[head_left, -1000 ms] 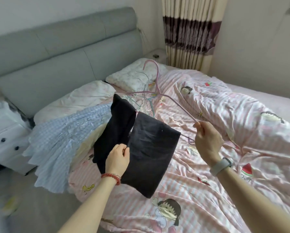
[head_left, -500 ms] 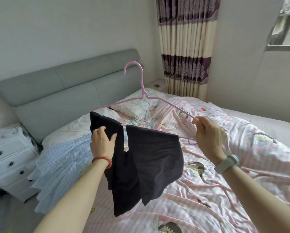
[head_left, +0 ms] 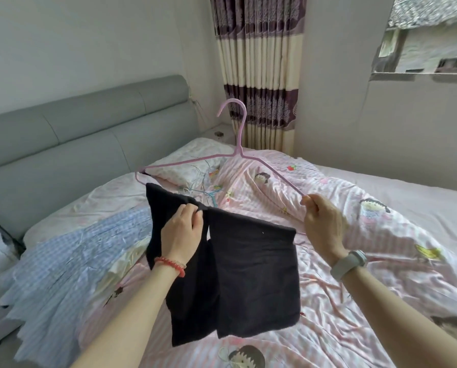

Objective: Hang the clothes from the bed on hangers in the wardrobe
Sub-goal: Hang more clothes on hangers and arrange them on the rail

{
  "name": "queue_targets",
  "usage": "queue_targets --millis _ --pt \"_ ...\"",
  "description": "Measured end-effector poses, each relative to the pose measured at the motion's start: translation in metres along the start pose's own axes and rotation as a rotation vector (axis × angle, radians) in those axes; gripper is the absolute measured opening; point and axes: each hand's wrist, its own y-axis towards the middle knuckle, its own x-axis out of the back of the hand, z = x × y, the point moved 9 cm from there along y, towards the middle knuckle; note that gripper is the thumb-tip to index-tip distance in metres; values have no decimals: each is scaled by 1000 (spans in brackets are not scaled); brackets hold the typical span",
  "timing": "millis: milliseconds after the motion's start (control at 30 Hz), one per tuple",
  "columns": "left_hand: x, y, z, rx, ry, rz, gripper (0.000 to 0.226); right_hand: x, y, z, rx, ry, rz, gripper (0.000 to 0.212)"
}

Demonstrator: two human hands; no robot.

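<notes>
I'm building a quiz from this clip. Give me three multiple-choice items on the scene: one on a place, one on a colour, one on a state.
1. Where does the blue checked garment lie?
A. on the bed
B. on the floor
C. on the hanger

2. What colour is the hanger?
A. white
B. pink
C. green

3. What is the right hand doing?
A. hanging open
B. gripping the hanger
C. resting flat on the bed

Answers:
1. A: it is spread on the bed, left of the hands.
2. B: the hook and arms are pink.
3. B: its fingers close round the hanger's right arm, while the left hand holds the black garment draped over the bar.
</notes>
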Motion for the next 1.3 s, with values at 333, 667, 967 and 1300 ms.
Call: queue_targets --millis 333,667,967,1300 --pt "128 -61 65 237 -48 -321 13 -80 -37 116 246 102 147 21" --pt "302 -172 104 384 120 -555 15 -162 -138 288 557 325 432 23" --pt "332 -323 86 507 583 -10 27 -138 -265 339 750 521 490 34" --pt "298 -349 80 421 571 -6 44 -76 -361 351 972 460 542 25"
